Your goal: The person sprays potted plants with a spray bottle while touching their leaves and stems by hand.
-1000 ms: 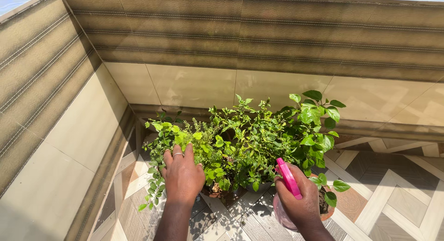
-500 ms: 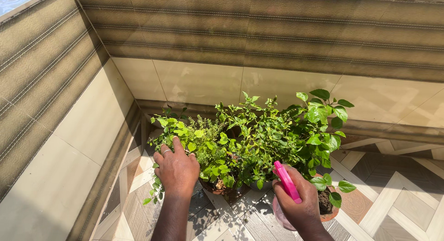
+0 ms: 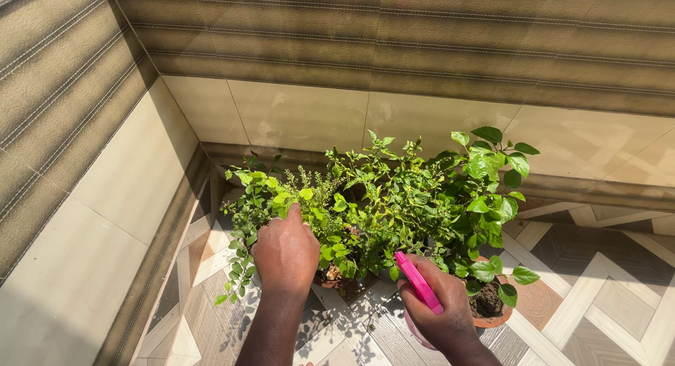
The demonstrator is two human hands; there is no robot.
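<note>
- Right hand [image 3: 439, 306] is closed around a pink spray bottle [image 3: 418, 281], its pink trigger head angled up and away toward the foliage, the clear body mostly hidden below the palm.
- Left hand [image 3: 285, 250] is laid palm-down, fingers loosely curled, on the small-leaved plant [image 3: 246, 229]; nothing is gripped in it, and the leaves appear to be parted or steadied.
- Just beyond both hands a cluster of potted plants [image 3: 394, 204] is set on the patterned tiled floor [image 3: 598, 296], tucked into the corner of the tiled wall [image 3: 295, 120].
- To the right of the right hand a terracotta pot [image 3: 492, 315] with dark soil is seen, touching the foliage above it.
- The step in hand is judged to be misting of the plants: the nozzle is held near the leaves, but no spray is visible.
- For the next move, the nozzle would need to be kept aimed at the parted leaves and the trigger squeezed, with the left hand held clear of the spray path.
</note>
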